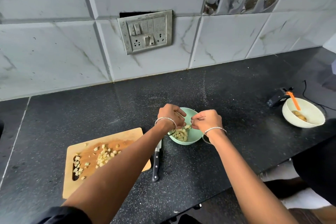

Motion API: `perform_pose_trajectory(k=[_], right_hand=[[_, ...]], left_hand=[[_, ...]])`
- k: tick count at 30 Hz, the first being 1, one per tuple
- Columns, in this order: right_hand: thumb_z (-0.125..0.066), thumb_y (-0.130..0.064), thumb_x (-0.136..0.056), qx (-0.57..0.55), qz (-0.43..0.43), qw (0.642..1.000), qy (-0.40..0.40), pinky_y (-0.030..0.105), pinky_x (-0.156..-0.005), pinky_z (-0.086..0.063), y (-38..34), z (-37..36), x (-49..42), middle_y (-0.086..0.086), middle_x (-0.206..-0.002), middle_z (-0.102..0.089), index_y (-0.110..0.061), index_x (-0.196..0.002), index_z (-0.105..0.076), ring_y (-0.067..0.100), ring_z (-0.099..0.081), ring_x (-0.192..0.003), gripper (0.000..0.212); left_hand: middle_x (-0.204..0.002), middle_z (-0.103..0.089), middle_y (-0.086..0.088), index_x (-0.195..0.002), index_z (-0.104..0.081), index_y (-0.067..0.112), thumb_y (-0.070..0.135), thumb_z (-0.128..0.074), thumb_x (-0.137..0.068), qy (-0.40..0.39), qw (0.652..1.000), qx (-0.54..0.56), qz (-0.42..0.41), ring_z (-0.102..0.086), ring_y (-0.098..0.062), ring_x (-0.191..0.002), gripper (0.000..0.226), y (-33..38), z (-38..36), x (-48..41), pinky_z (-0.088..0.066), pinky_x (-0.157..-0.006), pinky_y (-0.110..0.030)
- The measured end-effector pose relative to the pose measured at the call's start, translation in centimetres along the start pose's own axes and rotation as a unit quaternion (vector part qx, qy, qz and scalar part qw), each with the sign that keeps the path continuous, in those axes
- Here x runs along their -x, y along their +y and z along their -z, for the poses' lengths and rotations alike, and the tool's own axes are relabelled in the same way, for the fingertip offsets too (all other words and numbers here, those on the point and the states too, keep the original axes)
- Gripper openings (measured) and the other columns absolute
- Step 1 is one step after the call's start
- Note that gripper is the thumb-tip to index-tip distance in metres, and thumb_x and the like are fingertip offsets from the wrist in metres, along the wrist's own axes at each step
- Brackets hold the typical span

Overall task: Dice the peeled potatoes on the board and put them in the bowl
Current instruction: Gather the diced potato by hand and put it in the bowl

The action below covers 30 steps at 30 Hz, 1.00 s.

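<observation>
1. A pale wooden cutting board (127,136), rectangular with rounded corners and a slot handle at its left end, lies on the near left of the black speckled stone worktop (200,169).
2. Small, pale yellow potato dice (103,157) sit scattered and heaped on the board, some of them in the slot.
3. A grimy metal switch panel (145,32) is set in the glossy marble-look tiled wall beyond.
4. A knife (156,162) with a black riveted handle lies just right of the board, its steel blade pointing to the far side.
5. The left hand (171,116), a thin metal bangle (164,121) on its wrist, hangs over the left rim of the bowl with its fingers bent down; I cannot tell whether it holds dice.
6. The round, smooth mint-green bowl (194,134) holds a mound of diced potato (181,133).
7. The right hand (207,119), also bangled, hovers over the bowl, fingers curled tight and close to the left hand; its contents are hidden.
8. Far right, a white bowl (309,109) holds a brownish potato (300,115) and an orange-handled tool (293,101).
</observation>
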State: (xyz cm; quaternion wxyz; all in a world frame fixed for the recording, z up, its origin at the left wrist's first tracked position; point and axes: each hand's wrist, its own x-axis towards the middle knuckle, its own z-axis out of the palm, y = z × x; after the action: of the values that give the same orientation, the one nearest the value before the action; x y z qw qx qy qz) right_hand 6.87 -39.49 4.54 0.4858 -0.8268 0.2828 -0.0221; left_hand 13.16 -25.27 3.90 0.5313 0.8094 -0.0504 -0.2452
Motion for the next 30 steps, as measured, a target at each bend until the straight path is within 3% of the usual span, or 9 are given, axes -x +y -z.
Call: perform_pose_trajectory(k=[2,5,10,13,15,17,20,25,30], right_hand=[[-0.075,0.008,-0.074,-0.024,0.009,1.000,0.007,0.036,-0.071,-0.061,-0.1,0.2,1.1,0.012,-0.073,-0.073,-0.006,-0.076,-0.076,0.020,-0.073,-0.063,0.014],[-0.072,0.002,-0.076,-0.012,0.045,0.999,0.026,0.035,-0.074,-0.061,-0.4,-0.2,2.6,0.003,-0.068,-0.073,-0.012,-0.076,-0.077,0.017,-0.072,-0.063,0.014],[-0.067,-0.009,-0.081,0.124,0.209,0.967,0.079,0.026,-0.079,-0.052,-1.4,-4.7,6.1,-0.005,-0.083,-0.073,-0.017,-0.083,-0.076,0.012,-0.067,-0.079,0.012],[-0.065,-0.009,-0.082,0.151,0.294,0.943,0.028,0.029,-0.075,-0.049,-1.6,-9.1,8.4,-0.003,-0.086,-0.070,-0.017,-0.086,-0.072,0.015,-0.064,-0.081,0.011],[-0.066,-0.017,-0.083,0.165,0.300,0.938,-0.051,0.029,-0.080,-0.048,-1.5,-12.2,9.7,-0.001,-0.092,-0.068,-0.017,-0.094,-0.072,0.018,-0.064,-0.087,0.012],[-0.068,-0.028,-0.084,0.198,0.281,0.927,-0.147,0.028,-0.091,-0.045,-1.6,-14.7,11.0,0.000,-0.109,-0.065,-0.017,-0.111,-0.068,0.019,-0.061,-0.104,0.028],[-0.072,-0.042,-0.083,0.257,0.269,0.896,-0.242,0.030,-0.107,-0.035,-1.9,-17.3,11.8,-0.001,-0.137,-0.050,-0.019,-0.137,-0.049,0.019,-0.046,-0.126,0.063],[-0.076,-0.052,-0.075,0.281,0.291,0.871,-0.277,0.035,-0.113,-0.027,-2.5,-20.3,12.2,0.000,-0.147,-0.036,-0.022,-0.147,-0.030,0.021,-0.032,-0.137,0.090],[-0.080,-0.052,-0.068,0.284,0.290,0.868,-0.287,0.040,-0.119,-0.019,-2.8,-24.1,12.1,0.001,-0.158,-0.015,-0.022,-0.152,-0.019,0.023,-0.017,-0.145,0.108]], left_hand=[[-0.079,-0.072,-0.006,-0.081,-0.074,0.017,-0.003,-0.080,-0.070,0.006,0.999,0.019,-0.038,-0.069,-0.018,-0.067,0.023,-0.3,1.0,0.4,-0.061,-0.065,-0.034],[-0.084,-0.071,-0.006,-0.082,-0.073,0.020,-0.006,-0.074,-0.076,0.032,0.995,0.071,-0.065,-0.067,-0.017,-0.075,0.026,-0.9,4.2,1.4,-0.059,-0.068,-0.032],[-0.080,-0.068,-0.008,-0.087,-0.071,0.018,-0.003,-0.066,-0.083,0.124,0.989,0.065,-0.037,-0.066,-0.020,-0.074,0.022,-5.2,12.4,5.4,-0.058,-0.070,-0.032],[-0.085,-0.070,-0.007,-0.096,-0.072,0.013,0.001,-0.069,-0.082,0.156,0.988,-0.001,0.022,-0.067,-0.020,-0.075,0.019,-8.7,16.3,8.8,-0.059,-0.069,-0.031],[-0.084,-0.072,-0.008,-0.097,-0.072,0.012,-0.002,-0.068,-0.081,0.171,0.982,-0.049,0.057,-0.069,-0.023,-0.074,0.022,-11.4,18.4,11.1,-0.060,-0.070,-0.035],[-0.080,-0.073,-0.006,-0.097,-0.073,0.014,-0.005,-0.067,-0.078,0.177,0.975,-0.101,0.087,-0.069,-0.024,-0.073,0.028,-13.8,19.9,13.0,-0.060,-0.072,-0.040],[-0.084,-0.072,0.000,-0.098,-0.073,0.020,-0.004,-0.069,-0.073,0.194,0.955,-0.182,0.130,-0.068,-0.020,-0.081,0.035,-16.1,21.3,15.3,-0.057,-0.078,-0.035],[-0.085,-0.073,0.001,-0.098,-0.074,0.023,0.012,-0.076,-0.073,0.203,0.934,-0.243,0.166,-0.068,-0.021,-0.086,0.028,-18.2,22.3,17.3,-0.054,-0.081,-0.033],[-0.104,-0.070,-0.001,-0.117,-0.065,0.023,0.022,-0.086,-0.062,0.150,0.930,-0.298,0.155,-0.063,-0.023,-0.102,0.058,-19.2,21.6,16.9,-0.051,-0.088,-0.034]])
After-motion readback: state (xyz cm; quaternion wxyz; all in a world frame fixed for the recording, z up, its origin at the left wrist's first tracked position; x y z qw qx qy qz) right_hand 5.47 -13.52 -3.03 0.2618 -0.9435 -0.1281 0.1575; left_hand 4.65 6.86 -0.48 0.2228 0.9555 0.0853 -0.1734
